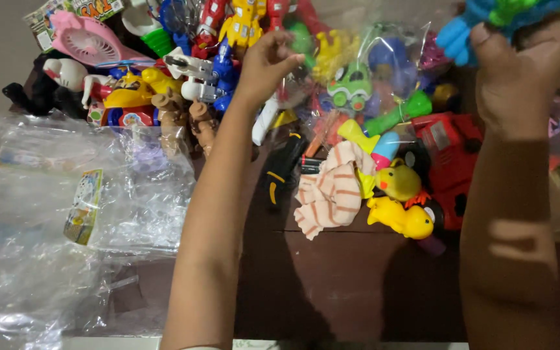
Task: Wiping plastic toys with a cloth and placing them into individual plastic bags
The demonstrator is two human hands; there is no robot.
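Both hands are up over the toy heap at the far side of the dark wooden table [345, 285]. Your right hand [520, 78] is clenched around a blue and green plastic toy [487, 19], fingers wrapped over its lower part; most of the toy runs off the top edge, so you can't tell its full shape. Your left hand [267, 61] is pinched shut on the crinkled edge of a clear plastic bag [358, 58] that sits over a green toy car [350, 87] and other bits; exactly what the fingertips catch is hard to see.

To do this cleanly:
- Keep the right grip on the toy's body, not on thin sticking-out parts, which look like they could snap or slip.
- Hold the bag film taut with the left pinch and keep it apart from the toy, so the two don't snag.
- Watch your forearms: the left one passes just beside the brown figures [186, 123] and the black toy car [280, 168]; the right one hangs over the red truck [452, 155]. A low sweep would likely knock them.
- The yellow ducks [400, 201] and striped cloth [332, 188] lie between your arms, near the table's bare part; leave them alone.
- The loose clear wrappers [53, 214] on the left are slippery; don't lean on them.
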